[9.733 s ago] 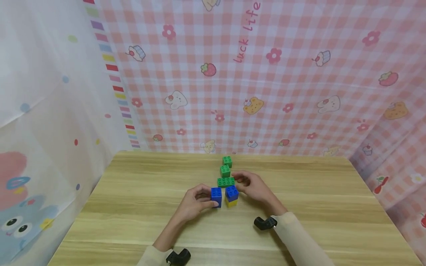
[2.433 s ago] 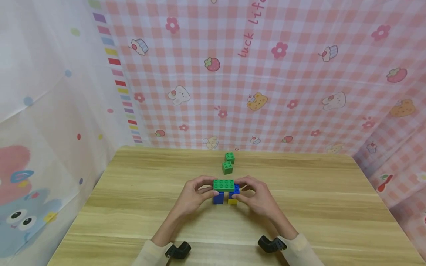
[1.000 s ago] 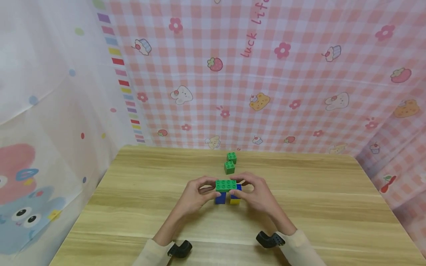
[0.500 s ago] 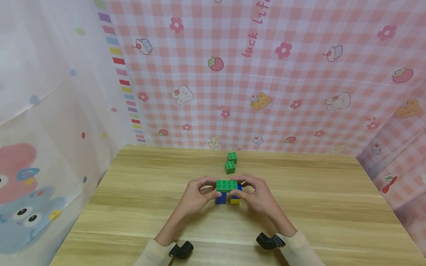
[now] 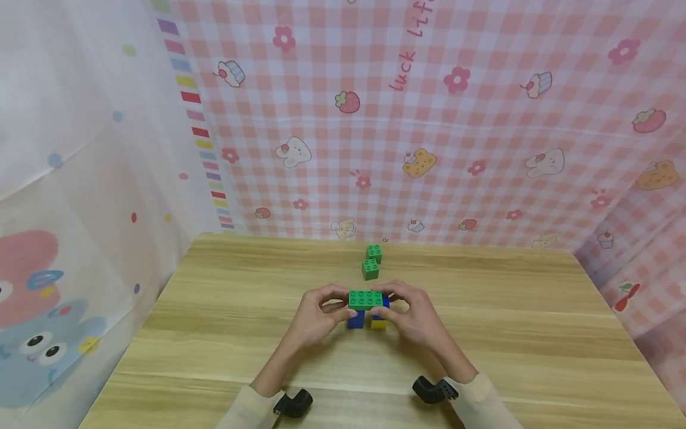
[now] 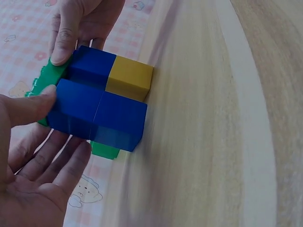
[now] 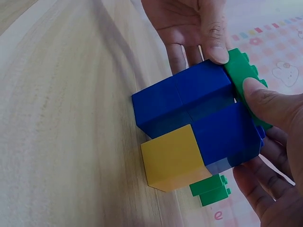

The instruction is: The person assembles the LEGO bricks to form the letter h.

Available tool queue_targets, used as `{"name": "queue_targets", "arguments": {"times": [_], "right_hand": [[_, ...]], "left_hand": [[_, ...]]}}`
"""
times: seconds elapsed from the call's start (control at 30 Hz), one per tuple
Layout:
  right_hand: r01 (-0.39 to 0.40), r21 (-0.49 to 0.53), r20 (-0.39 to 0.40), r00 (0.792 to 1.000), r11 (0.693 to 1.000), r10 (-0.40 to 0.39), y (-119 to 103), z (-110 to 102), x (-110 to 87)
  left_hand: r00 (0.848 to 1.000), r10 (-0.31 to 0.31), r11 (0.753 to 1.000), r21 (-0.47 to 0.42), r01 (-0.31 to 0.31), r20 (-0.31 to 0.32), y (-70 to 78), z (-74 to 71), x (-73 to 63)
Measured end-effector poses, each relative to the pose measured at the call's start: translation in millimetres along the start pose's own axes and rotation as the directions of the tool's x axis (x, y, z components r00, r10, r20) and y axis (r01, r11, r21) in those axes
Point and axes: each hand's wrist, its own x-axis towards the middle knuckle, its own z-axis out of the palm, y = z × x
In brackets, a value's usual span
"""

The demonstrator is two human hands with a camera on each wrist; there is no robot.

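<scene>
A long green toy building brick (image 5: 365,300) lies across two short stacks. The left stack is two blue bricks (image 6: 97,113); the right one is a blue brick (image 7: 227,132) over a yellow brick (image 7: 173,156). My left hand (image 5: 315,316) pinches the green brick's left end, thumb on its near side. At the other end my right hand (image 5: 414,311) pinches it the same way, its thumb in front and fingers behind. Some studs of the right blue brick show beyond the green one. A gap runs between the stacks.
Two small square green bricks, a nearer one (image 5: 370,270) and a farther one (image 5: 374,254), stand behind the stacks on the wooden table (image 5: 241,286). A pink checked cloth (image 5: 321,131) hangs along the table's back edge.
The long green brick, earlier on the table behind the stacks, now lies over them. My left hand has gone from the blue stack to this brick. Over the last second the hands barely move.
</scene>
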Motion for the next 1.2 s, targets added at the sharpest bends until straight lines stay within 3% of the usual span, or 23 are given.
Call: {"name": "queue_targets", "arguments": {"times": [0.3, 0.47, 0.7, 1.2], "right_hand": [[0.04, -0.018, -0.012, 0.999, 0.999, -0.04, -0.7, 0.3, 0.4], [0.042, -0.02, -0.013, 0.999, 0.999, -0.042, -0.3, 0.6, 0.6], [0.028, -0.009, -0.005, 1.0, 1.0, -0.028, -0.3, 0.5, 0.0], [0.066, -0.027, -0.017, 0.998, 0.997, -0.067, 2.7, 2.8, 0.1]], "left_hand": [[0.999, 0.012, 0.998, 0.069, -0.015, 0.036, 5.3, -3.5, -0.7], [0.998, 0.029, 0.999, 0.036, -0.031, 0.055, 5.2, -3.6, -0.3], [0.999, 0.026, 1.0, -0.007, -0.026, 0.034, 3.7, 1.3, 0.8], [1.0, 0.024, 1.0, -0.02, -0.024, 0.013, 2.1, 5.1, 0.1]]}}
